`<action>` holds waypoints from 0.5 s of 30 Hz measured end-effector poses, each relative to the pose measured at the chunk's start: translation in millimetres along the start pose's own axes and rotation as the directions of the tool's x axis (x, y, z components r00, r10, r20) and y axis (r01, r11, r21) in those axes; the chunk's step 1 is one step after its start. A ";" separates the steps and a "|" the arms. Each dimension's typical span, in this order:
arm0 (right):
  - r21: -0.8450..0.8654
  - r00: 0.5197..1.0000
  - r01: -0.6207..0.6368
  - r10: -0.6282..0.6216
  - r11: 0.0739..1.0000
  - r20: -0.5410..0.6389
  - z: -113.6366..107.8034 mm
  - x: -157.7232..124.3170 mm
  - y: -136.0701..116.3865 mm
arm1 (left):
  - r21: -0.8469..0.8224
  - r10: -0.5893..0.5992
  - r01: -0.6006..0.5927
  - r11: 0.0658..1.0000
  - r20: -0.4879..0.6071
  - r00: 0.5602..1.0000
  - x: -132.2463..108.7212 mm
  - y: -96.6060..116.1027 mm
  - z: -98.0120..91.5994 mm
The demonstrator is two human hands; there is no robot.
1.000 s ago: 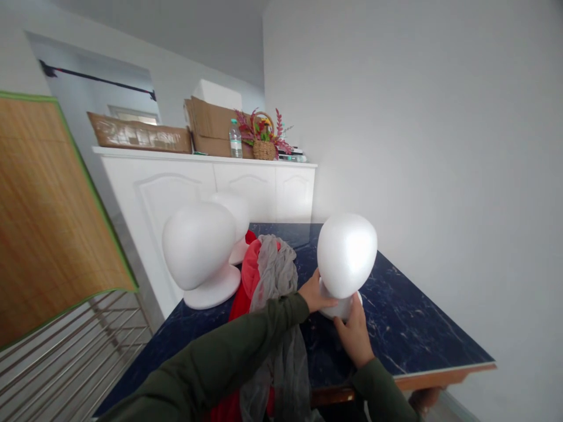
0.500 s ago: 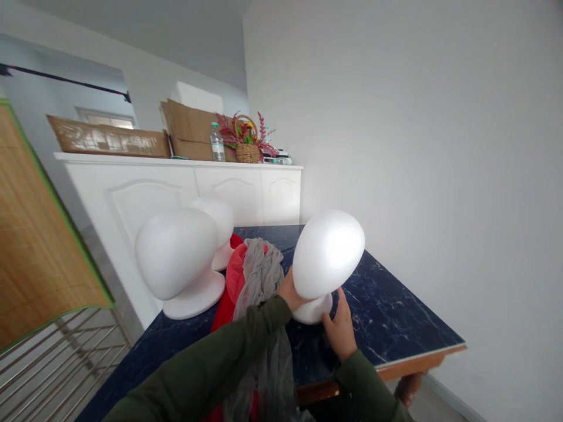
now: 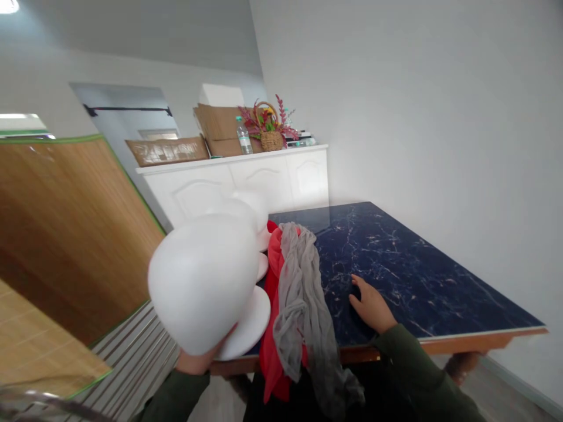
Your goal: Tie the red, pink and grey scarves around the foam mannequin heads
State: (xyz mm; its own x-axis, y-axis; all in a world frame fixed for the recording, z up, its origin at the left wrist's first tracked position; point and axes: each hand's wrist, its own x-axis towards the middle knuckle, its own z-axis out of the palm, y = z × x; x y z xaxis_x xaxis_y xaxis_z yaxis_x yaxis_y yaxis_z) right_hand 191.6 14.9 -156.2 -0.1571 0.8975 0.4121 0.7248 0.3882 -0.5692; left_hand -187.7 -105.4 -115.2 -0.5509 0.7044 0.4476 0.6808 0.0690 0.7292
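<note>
A white egg-shaped mannequin head [image 3: 203,274] on a round base stands at the table's near left edge. My left hand [image 3: 193,362] is closed around its lower part, with the fingers mostly hidden behind it. More white heads [image 3: 253,204] stand just beyond, partly covered by the nearer one. To their right lie a red cloth [image 3: 271,299] and a crumpled grey scarf [image 3: 302,281], both hanging over the front edge. My right hand [image 3: 373,306] is open at the dark blue marbled table [image 3: 422,275], thumb and finger apart, holding nothing.
Along the back runs a white cabinet [image 3: 211,189] carrying cardboard boxes [image 3: 226,130], a water bottle [image 3: 243,138] and a flower basket [image 3: 271,140]. A metal rack [image 3: 136,346] and a bamboo-like mat [image 3: 74,228] are at the left. A plain wall [image 3: 440,129] borders the right side.
The head that both hands held at the table's middle is now at the near left, in my left hand. My right hand has let go of it. The view has shifted.
</note>
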 end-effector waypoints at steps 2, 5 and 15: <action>-0.010 1.000 -0.009 0.009 1.000 0.009 -0.4 -0.3 -1.0 | 0.037 0.019 -0.017 0.999 -0.068 0.998 -3.2 -3.5 -5.1; -0.022 1.000 -0.019 0.019 1.000 0.022 -0.3 -0.8 -2.0 | 0.058 0.064 -0.058 0.997 -0.101 0.993 -1.6 -4.3 -0.3; -0.063 1.000 0.005 -0.004 0.998 0.026 -0.4 -1.4 -3.1 | 0.068 0.017 -0.012 0.998 -0.073 0.997 -3.3 1.0 -0.7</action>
State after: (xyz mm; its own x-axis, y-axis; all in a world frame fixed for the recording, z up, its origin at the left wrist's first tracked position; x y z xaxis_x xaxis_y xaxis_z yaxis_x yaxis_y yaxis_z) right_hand 189.9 12.3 -154.7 -0.1768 0.9012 0.3958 0.7650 0.3788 -0.5208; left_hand -185.6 -108.2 -115.6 -0.5731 0.6519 0.4966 0.7185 0.1084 0.6870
